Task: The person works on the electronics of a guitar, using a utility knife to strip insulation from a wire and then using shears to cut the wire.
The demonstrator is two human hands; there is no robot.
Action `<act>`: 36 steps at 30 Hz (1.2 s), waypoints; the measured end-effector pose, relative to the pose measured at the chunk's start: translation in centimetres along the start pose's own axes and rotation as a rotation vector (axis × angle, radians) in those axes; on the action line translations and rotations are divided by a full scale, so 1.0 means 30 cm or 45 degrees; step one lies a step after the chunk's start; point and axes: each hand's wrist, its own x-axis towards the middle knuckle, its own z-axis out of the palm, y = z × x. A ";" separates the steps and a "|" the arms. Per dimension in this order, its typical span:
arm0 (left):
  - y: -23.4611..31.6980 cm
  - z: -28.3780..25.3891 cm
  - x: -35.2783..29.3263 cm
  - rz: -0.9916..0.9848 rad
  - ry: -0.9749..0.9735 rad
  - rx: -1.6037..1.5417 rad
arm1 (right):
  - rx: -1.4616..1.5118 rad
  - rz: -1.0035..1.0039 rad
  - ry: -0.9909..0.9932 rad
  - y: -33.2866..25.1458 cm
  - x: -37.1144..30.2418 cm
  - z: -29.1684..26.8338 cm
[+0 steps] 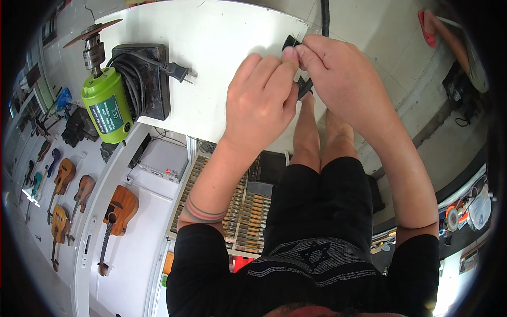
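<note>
Close together at the table's right end, my left hand [260,100] and my right hand [338,71] are both closed in a pinch. Between their fingertips is a small black piece [291,42] with thin hair-like strands poking out; its exact kind does not show. Fingers cover part of it. A thick black cable or hose [325,18] passes behind my right hand, and a black part shows again below the fingers. The white table [211,47] lies beneath my left hand.
On the table's left stand a green drill-like motor [108,108] with a disc in its chuck and a black box [158,108] with a coiled cord and plug. Below is a rack of handled tools [253,222]. Guitars [122,211] hang leftward. Another person's foot in a red sandal [428,29] is at upper right.
</note>
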 end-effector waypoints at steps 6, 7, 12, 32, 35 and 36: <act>0.018 -0.011 -0.006 -0.023 -0.007 -0.007 | -0.032 -0.006 0.032 0.003 0.002 0.005; 0.023 -0.016 -0.021 -0.065 -0.011 -0.014 | -0.063 -0.006 0.018 -0.003 0.002 0.001; 0.002 0.008 0.021 0.012 0.006 0.000 | -0.057 0.019 0.006 -0.010 0.005 -0.004; 0.004 -0.001 -0.006 0.004 -0.021 0.013 | -0.164 -0.054 0.022 -0.007 0.003 -0.003; 0.004 0.004 0.003 -0.009 -0.015 0.007 | -0.155 -0.069 0.056 -0.003 0.001 -0.001; -0.003 0.012 0.033 0.015 -0.016 0.009 | -0.153 -0.069 0.054 -0.006 0.001 -0.001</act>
